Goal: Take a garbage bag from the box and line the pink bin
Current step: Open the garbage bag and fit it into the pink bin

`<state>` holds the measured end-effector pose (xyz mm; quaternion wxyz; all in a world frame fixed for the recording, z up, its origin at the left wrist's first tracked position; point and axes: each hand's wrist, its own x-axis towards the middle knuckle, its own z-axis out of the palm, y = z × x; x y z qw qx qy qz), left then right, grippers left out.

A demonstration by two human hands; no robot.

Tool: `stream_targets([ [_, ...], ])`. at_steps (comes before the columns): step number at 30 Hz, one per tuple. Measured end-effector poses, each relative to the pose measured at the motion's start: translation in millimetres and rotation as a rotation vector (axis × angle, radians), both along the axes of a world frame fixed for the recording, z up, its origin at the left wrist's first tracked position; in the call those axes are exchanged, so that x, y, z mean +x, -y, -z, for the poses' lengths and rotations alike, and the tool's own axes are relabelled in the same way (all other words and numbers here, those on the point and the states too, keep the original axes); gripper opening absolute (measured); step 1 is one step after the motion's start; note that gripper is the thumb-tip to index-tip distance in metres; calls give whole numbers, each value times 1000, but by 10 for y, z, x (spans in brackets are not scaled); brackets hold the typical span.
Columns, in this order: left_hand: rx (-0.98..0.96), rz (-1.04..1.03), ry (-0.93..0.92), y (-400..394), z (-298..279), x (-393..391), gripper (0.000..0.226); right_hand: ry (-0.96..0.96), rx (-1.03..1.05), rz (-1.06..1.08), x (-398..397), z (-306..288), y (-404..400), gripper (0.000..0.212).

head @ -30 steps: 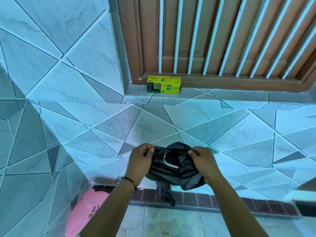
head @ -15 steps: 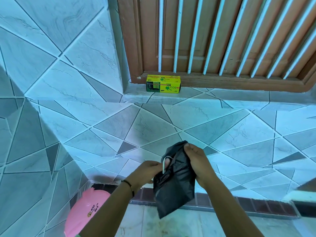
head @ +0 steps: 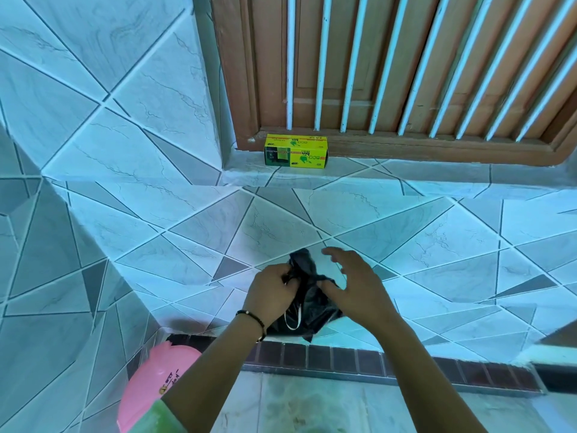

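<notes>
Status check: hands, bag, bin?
Left hand grips the black garbage bag, still bunched. Right hand fingers spread, thumb on bag. Pink bin unlined, low left. Nothing blocking.

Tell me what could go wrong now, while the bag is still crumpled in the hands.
1. Only the left hand grips the crumpled black plastic garbage bag; the right hand has its fingers spread, so the bag may slip.
2. The bag's mouth is not open yet; pulling hard could tear the thin plastic.
3. The round pink plastic bin sits low at the picture's edge, so lining it means turning.
</notes>
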<state>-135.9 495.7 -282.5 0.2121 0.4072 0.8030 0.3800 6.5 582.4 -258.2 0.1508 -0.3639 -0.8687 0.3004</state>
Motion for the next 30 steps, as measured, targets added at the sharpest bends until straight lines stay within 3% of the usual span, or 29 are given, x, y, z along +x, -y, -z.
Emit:
stream_targets([
  [3,-30,41,-131,6,-89,74,16,68,3,-69,-105,-50,55,53],
  [6,-96,30,-289,26,-115,73,22,-56,-194,-10,-122,-146,92,60],
  [8,-146,35,-371,23,-99,65,23,-30,-166,1,-158,-167,91,62],
  [12,-134,56,-444,25,-43,84,22,67,-57,33,-276,-25,21,27],
  [14,-99,43,-437,48,-41,69,19,39,-77,110,-286,46,-44,22],
  [16,-56,-1,-324,66,-29,-4,18,-4,-95,189,-251,90,-140,23],
  [18,76,-153,-8,93,-10,-116,17,-136,-226,302,-180,107,-241,18],
  [20,247,-355,438,129,-31,-185,18,-424,-638,428,-94,121,-322,17],
  [22,318,-464,739,155,-29,-194,21,-659,-1083,533,-40,147,-343,17],
  [24,284,-479,845,172,-2,-175,20,-749,-1299,621,-40,185,-321,17],
  [26,203,-448,893,168,43,-152,21,-736,-1337,632,-63,217,-293,16],
  [30,153,-435,1048,167,79,-162,27,-587,-1316,342,-63,241,-270,42],
])
